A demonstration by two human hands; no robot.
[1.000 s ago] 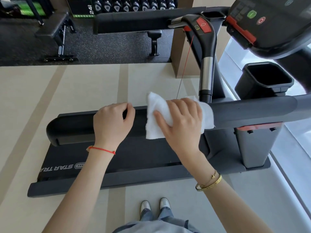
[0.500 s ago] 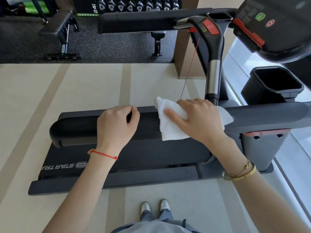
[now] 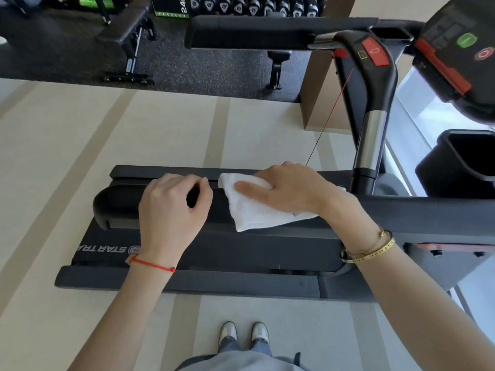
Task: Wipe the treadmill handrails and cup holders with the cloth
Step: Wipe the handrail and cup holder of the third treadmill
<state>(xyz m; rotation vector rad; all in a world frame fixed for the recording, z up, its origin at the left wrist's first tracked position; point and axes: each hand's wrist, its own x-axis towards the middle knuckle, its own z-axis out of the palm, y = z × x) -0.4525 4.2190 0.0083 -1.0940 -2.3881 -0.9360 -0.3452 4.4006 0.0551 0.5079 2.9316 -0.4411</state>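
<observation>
The near black handrail (image 3: 428,218) of the treadmill runs left to right across the middle of the view. My left hand (image 3: 171,210) grips it near its rounded left end. My right hand (image 3: 289,191) lies flat on a folded white cloth (image 3: 257,212) and presses it onto the rail just right of my left hand. A black cup holder (image 3: 466,162) sits at the right edge, behind the rail. The far handrail (image 3: 254,32) crosses the top of the view.
The console (image 3: 460,44) with green and red buttons hangs at top right, beside a curved grip (image 3: 372,108) with a red stop button and a red cord. The treadmill belt (image 3: 241,250) lies below the rail. A weight bench (image 3: 126,36) and a dumbbell rack (image 3: 254,5) stand behind.
My right hand has slid the cloth leftward along the near handrail, closer to my left hand. The view has shifted slightly, and my left hand has kept its grip.
</observation>
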